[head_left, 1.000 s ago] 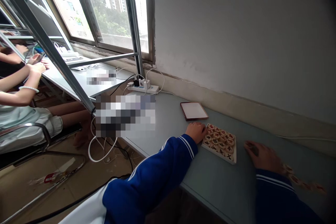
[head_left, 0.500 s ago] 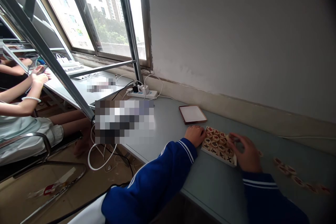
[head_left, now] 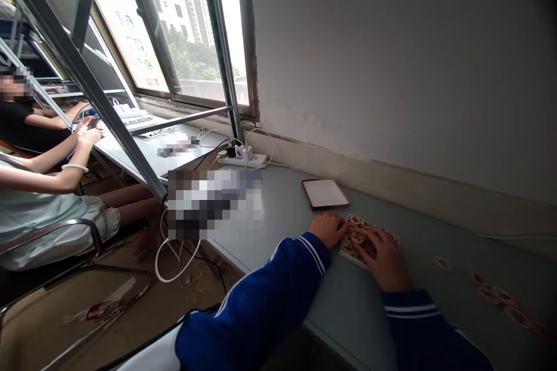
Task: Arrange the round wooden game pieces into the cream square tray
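A shallow tray (head_left: 350,249) packed with round wooden chess pieces (head_left: 357,225) lies on the grey-green desk (head_left: 282,208). My left hand (head_left: 329,228) rests curled against the tray's left edge. My right hand (head_left: 383,258) lies over the pieces in the tray, fingers bent down onto them and hiding most of them. I cannot see whether a piece is under its fingertips. Both arms wear blue sleeves with white stripes. Several loose pieces (head_left: 491,293) are scattered on the desk to the right.
A flat brown-rimmed square lid or board (head_left: 325,193) lies behind the tray near the wall. A white power strip (head_left: 242,157) with cables sits at the desk's back left. Other people sit at the neighbouring desk (head_left: 143,148) on the left, with a metal frame and chair between.
My right hand travelled left from the bare desk onto the tray and now covers the pieces. My left hand stayed at the tray's left edge. The view shifted slightly.
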`<state>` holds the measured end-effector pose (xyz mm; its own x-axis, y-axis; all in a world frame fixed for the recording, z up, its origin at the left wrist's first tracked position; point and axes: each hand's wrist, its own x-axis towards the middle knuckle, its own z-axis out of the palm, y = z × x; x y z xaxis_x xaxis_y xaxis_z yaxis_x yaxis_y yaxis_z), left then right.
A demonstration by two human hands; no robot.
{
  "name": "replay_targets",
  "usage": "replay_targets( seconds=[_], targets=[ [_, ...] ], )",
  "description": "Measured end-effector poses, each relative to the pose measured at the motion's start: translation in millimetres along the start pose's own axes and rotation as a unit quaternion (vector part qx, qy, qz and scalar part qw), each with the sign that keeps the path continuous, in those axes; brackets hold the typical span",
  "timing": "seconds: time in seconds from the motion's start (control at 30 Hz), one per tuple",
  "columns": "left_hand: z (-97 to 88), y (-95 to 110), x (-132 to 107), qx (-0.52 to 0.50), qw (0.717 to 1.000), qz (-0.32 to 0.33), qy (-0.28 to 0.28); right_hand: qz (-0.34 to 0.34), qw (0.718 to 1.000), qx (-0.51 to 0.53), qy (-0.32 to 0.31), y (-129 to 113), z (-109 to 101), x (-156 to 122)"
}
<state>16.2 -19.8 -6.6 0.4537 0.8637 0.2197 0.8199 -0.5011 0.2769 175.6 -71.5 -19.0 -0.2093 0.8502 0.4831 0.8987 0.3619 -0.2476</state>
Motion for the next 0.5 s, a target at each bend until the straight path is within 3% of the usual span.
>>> replay_targets(
  seconds=[0.37,0.5],
  targets=[
    [-0.6,-5.3,0.0,-0.028,0.999,0.025,-0.006,-0.002,0.999,-0.039,0.007,1.4,-1.3,-2.5],
    [-0.7,-7.2,0.2,-0.040,0.999,0.032,-0.013,0.061,0.995,-0.073,0.035,34.3,-21.1,-7.7]
  ],
)
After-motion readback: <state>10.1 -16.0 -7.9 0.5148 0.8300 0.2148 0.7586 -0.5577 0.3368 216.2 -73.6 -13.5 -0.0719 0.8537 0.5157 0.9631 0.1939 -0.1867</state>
